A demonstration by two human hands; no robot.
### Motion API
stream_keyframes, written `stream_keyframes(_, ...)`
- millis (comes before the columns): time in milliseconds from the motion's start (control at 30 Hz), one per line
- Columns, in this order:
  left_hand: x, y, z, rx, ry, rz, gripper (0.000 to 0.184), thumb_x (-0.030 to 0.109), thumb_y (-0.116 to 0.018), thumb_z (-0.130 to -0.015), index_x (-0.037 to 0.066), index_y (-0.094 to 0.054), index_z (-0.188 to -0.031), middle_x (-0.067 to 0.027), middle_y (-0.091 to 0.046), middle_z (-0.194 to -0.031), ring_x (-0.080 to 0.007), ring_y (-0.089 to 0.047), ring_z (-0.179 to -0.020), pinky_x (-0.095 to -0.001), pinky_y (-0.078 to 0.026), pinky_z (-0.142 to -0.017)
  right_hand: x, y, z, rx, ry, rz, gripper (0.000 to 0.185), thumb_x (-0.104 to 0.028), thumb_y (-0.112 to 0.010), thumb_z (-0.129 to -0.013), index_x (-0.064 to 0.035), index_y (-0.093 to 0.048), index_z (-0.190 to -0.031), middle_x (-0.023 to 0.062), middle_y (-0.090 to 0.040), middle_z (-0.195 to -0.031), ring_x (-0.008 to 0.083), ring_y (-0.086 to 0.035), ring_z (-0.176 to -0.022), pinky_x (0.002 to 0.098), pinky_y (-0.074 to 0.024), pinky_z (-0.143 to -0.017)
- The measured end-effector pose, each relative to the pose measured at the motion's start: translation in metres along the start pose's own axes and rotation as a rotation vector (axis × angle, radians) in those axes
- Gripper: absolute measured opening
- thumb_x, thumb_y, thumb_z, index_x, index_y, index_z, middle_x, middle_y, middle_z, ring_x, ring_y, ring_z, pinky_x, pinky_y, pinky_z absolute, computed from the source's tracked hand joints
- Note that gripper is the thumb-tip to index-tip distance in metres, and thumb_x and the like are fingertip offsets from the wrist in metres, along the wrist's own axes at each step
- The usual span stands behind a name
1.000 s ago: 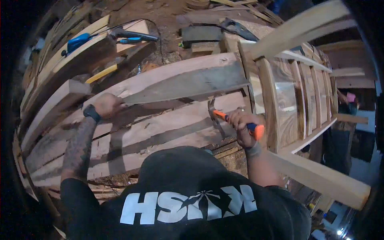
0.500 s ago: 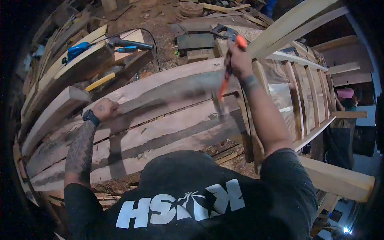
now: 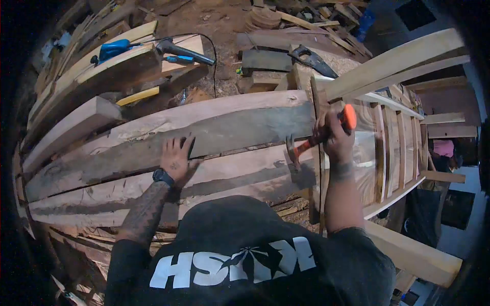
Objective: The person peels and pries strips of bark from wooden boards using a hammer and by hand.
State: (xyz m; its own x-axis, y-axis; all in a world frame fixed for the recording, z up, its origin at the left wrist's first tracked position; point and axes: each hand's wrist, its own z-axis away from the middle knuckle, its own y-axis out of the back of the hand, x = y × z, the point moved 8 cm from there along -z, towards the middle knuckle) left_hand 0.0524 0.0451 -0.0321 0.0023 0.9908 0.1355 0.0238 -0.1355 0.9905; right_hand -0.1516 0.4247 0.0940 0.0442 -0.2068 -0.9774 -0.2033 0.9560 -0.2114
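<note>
My right hand point(image 3: 338, 136) is wrapped round a claw hammer point(image 3: 304, 147) with an orange-and-black handle. The handle's orange butt sticks out past my fist, and the metal head points left, low over the seams near the boards' right end. Whether the head touches wood I cannot tell. Flat on the planks lies my left hand point(image 3: 176, 158), its fingers spread and a dark watch point(image 3: 163, 177) on the wrist. These long rough planks point(image 3: 255, 125) lie side by side, pale wood with grey-brown streaks. A narrow upright strip point(image 3: 320, 109) crosses at their right end.
A framed wooden panel with crosspieces point(image 3: 378, 153) stands at right, with a thick beam point(image 3: 403, 61) angled above it. A handsaw point(image 3: 312, 60) lies behind the planks. Blue power tools point(image 3: 115, 49) rest on beams point(image 3: 117, 69) at far left. Another person point(image 3: 444, 155) is partly visible at far right.
My left hand has moved right and nearer, from curled at the far plank to spread flat. My right hand has lowered, and the hammer has swung from upright to nearly sideways. The view has shifted.
</note>
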Motion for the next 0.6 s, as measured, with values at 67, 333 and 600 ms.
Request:
stream_keyframes(67, -0.01, -0.016, 0.0, 0.012, -0.035, -0.001, 0.061, 0.054, -0.071, -0.088, 0.01, -0.064, -0.129, -0.0171, -0.063, -0.12, -0.0353, -0.059, -0.115, -0.0482, -0.051, -0.09, 0.017, 0.004, 0.009, -0.048, -0.096, -0.054, 0.018, -0.019, -0.073, -0.098, -0.009, -0.059, -0.092, 0.0004, -0.057, -0.069, 0.0123, -0.055, -0.058, 0.0304, -0.0448, -0.054)
stream_keyframes(333, -0.07, 0.002, -0.118, -0.322, -0.14, 0.023, 0.065, 0.065, -0.062, -0.094, 0.002, -0.073, -0.081, -0.0206, -0.07, -0.081, -0.0407, -0.07, -0.079, -0.0511, -0.054, -0.072, 0.048, -0.016, 0.029, -0.114, -0.2, 0.113, 0.019, -0.02, -0.073, -0.098, -0.0084, -0.058, -0.093, 0.0005, -0.057, -0.069, 0.0115, -0.055, -0.057, 0.0285, -0.045, -0.052)
stream_keyframes(600, -0.067, 0.002, -0.12, -0.378, -0.11, 0.068, 0.08, 0.076, -0.063, -0.087, -0.003, -0.07, -0.073, -0.0272, -0.066, -0.075, -0.0448, -0.068, -0.078, -0.0511, -0.055, -0.075, 0.081, -0.004, 0.031, -0.091, -0.492, 0.21, 0.03, -0.029, -0.07, -0.1, -0.0118, -0.049, -0.087, -0.0001, -0.049, -0.059, 0.0132, -0.047, -0.046, 0.0306, -0.039, -0.044)
